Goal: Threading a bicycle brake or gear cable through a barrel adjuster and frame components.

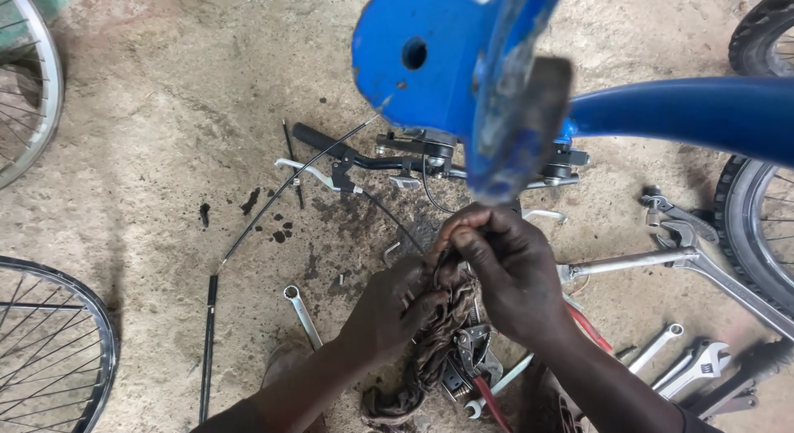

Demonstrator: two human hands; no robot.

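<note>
I'm bunching the dirty rag (pixel 438 325) in my left hand (pixel 389 313) while my right hand (pixel 504 272) fingers are pinching its top — gripping firmly, wiping slowly under the blue frame (pixel 447 61).

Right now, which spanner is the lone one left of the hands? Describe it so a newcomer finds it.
Start at the blue bicycle frame at the top and drop to the left hand gripping a dirty rag. Just left of that hand, on the concrete floor, lies a slim silver ring spanner. It lies alone, while the other spanners cluster at lower right.
</note>
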